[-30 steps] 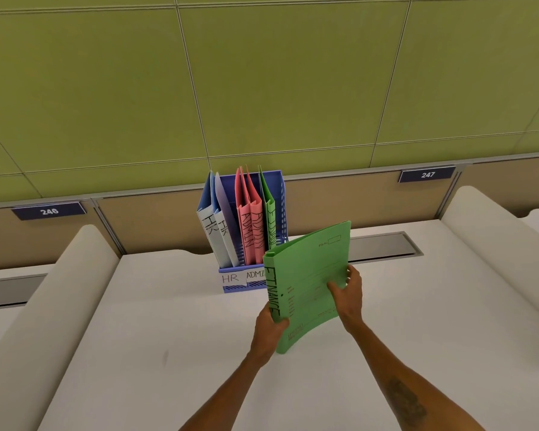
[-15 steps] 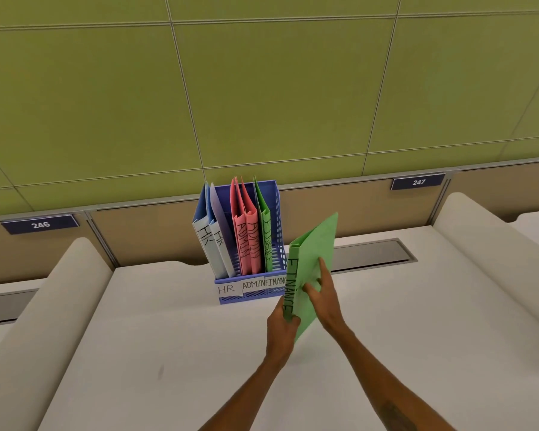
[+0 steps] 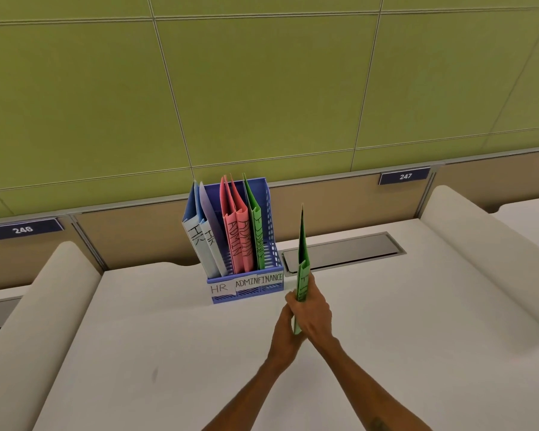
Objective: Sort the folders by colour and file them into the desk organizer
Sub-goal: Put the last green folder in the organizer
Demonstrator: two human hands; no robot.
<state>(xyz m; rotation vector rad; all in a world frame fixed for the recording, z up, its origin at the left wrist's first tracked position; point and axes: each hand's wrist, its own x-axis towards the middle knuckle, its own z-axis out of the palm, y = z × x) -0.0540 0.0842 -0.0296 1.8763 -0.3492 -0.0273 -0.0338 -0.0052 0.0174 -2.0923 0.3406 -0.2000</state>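
Green folder (image 3: 302, 253) (upright) clasped between hands (image 3: 314, 310).

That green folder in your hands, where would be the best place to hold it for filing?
Probably the lower spine, from the near side, as the left hand and right hand do: the green folder stands upright, edge-on, spine facing you, so its far edge is free to enter the FINANCE slot of the organizer.

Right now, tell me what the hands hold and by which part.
The left hand and the right hand together clasp the green folder by its lower end, at the spine; it stands upright, edge-on.
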